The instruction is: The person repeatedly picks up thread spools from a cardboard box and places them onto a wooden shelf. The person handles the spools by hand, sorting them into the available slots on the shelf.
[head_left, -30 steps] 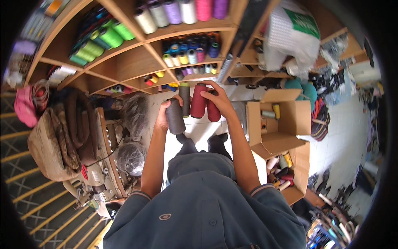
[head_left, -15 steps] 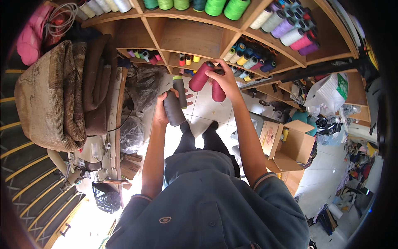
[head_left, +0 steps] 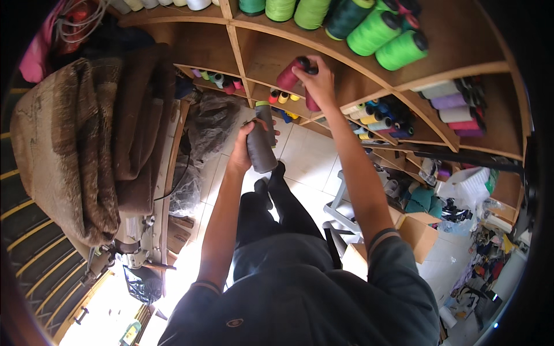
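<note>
The left hand [head_left: 245, 147] grips two grey thread cones [head_left: 261, 144]; the right hand [head_left: 316, 81] grasps maroon thread cones [head_left: 289, 74], seemingly two, at the far wooden shelf [head_left: 271, 55].

I see my right arm stretched far up and forward, its right hand [head_left: 314, 81] raised high with fingers curled shut in a grip. My left arm is bent lower, and my left hand [head_left: 247, 145] is clenched closed at mid height.
</note>
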